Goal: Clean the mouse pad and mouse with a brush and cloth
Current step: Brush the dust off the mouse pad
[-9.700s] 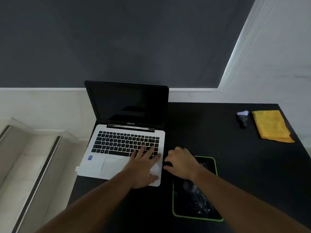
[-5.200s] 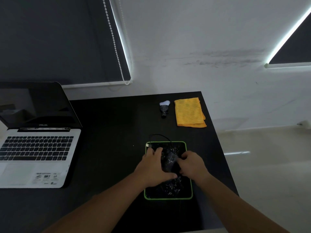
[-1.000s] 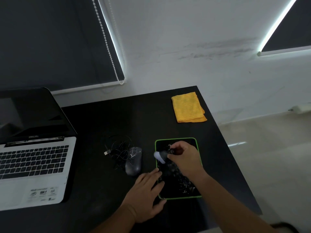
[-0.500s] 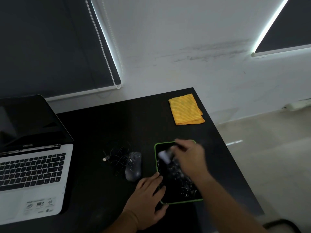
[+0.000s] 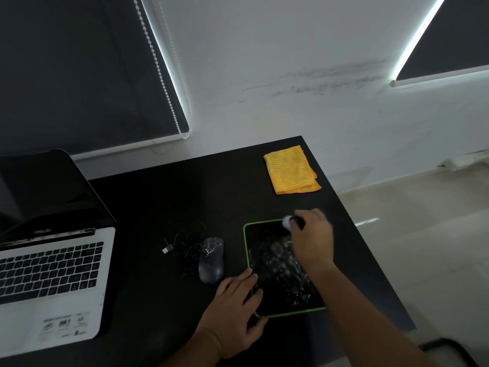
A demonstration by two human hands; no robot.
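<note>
Both hands are at the mouse pad point(image 5: 260, 243). My left hand point(image 5: 232, 308) lies flat with straight fingers on the pad's near left corner, right over its green edge. My right hand point(image 5: 312, 239) is curled round the brush point(image 5: 286, 221) and holds it at the pad's far edge, with the pale bristle end pointing left. White specks lie on the black pad. My right arm hides most of the pad's right side.

The mouse point(image 5: 211, 260) sits just left of the pad, not touching it, and it has white specks too. Its cable point(image 5: 185, 245) lies in a loose heap beside it. A wide strip of black table point(image 5: 185, 194) lies between the cable and the laptop point(image 5: 53, 260).

The yellow cloth point(image 5: 292, 170) lies folded by the far right corner of the table, well apart from the pad. The pad is near the table's right edge, with a thin strip of table on that side.
</note>
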